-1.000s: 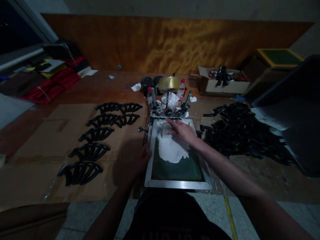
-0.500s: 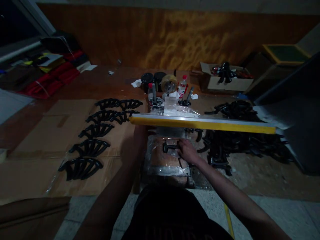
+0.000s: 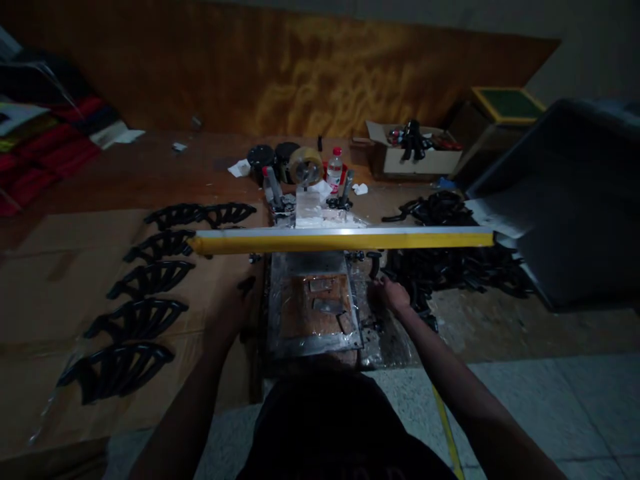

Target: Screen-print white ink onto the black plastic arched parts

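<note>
The left hand (image 3: 231,313) is hanging in shadow just beside the board, too dark to show how far its fingers are open, so I cannot tell whether it is holding anything. The right hand (image 3: 393,295) is reaching past the board's right edge with its fingers curled, right against a heap of black plastic parts (image 3: 450,273); I cannot tell whether it has hold of one. Between the hands, a board (image 3: 313,345) wrapped in clear plastic is lying on the table (image 3: 150,160), carrying 3 small pale pieces (image 3: 323,305). To the left, 5 rows of fan-shaped black parts (image 3: 137,319) are lying on cardboard (image 3: 45,300). A long yellow bar (image 3: 340,241) is crossing above the board. Farther off, a roll of tape (image 3: 306,165), a water bottle (image 3: 334,170) and a cardboard box (image 3: 413,160) are sitting on the table.
</note>
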Demonstrator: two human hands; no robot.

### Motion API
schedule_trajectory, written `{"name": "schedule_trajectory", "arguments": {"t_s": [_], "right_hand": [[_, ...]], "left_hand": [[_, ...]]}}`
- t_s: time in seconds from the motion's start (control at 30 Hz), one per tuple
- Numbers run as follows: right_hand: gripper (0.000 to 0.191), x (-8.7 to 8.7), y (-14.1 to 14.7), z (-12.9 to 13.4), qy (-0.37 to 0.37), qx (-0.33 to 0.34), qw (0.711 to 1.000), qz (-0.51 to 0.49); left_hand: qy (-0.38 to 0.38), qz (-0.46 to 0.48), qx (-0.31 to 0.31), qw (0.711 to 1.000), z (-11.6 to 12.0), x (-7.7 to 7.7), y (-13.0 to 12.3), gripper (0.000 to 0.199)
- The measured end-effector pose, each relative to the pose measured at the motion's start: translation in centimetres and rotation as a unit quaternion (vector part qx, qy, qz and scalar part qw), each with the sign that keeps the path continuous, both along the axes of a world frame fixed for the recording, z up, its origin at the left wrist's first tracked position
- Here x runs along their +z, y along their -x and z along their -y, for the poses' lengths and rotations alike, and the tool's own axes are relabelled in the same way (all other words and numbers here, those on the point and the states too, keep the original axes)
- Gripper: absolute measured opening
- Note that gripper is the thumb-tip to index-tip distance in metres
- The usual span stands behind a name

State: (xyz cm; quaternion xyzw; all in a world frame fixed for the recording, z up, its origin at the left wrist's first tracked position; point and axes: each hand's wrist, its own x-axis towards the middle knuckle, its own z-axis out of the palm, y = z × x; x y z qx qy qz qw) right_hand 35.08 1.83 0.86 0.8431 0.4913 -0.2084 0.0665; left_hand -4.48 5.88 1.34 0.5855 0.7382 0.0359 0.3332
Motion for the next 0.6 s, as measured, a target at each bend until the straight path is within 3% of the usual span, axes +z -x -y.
{"name": "schedule_trajectory", "arguments": {"t_s": [0.07, 0.17, 0.27, 0.33, 0.4, 0.43, 0.5, 0.57, 0.6], "right_hand": [[0.042, -1.2, -1.9, -0.1, 0.016, -0.029, 0.999, 0.014], [0.042, -2.3, -2.3, 0.8, -0.011, -0.047, 0.999, 0.019], [0.043, -1.6, -0.7, 1.9, -0.115, -0.014, 0.993, 0.007], [0.042, -0.3, 1.4, 2.0, -0.188, 0.101, 0.977, -0.029], [0.041, 1.3, 4.2, 1.6, -0.206, 0.265, 0.94, -0.066], [0.042, 2.0, 5.6, 1.2, -0.197, 0.339, 0.917, -0.076], [0.045, 3.2, 8.2, 0.4, -0.172, 0.437, 0.88, -0.076], [0.045, 3.5, 9.9, -0.2, -0.162, 0.473, 0.864, -0.068], [0.044, 3.4, 10.4, -0.4, -0.161, 0.477, 0.861, -0.07]], "left_hand": [[0.044, -0.114, -0.03, 0.992, -0.9, -1.2, 2.2, 0.058], [0.064, -0.144, -0.035, 0.987, -1.0, -2.3, 3.3, 0.057], [0.051, -0.164, -0.026, 0.985, -1.4, -0.9, 2.7, 0.056], [-0.019, -0.11, -0.014, 0.994, -2.2, 1.6, 1.5, 0.05], [-0.137, 0.052, 0.015, 0.989, -3.2, 5.1, -0.5, 0.046], [-0.192, 0.161, 0.034, 0.968, -3.6, 7.1, -1.7, 0.048], [-0.269, 0.345, 0.062, 0.897, -3.8, 10.8, -4.1, 0.054], [-0.299, 0.435, 0.067, 0.847, -3.4, 13.7, -6.1, 0.058], [-0.3, 0.449, 0.067, 0.839, -3.1, 14.6, -6.6, 0.059]]}}
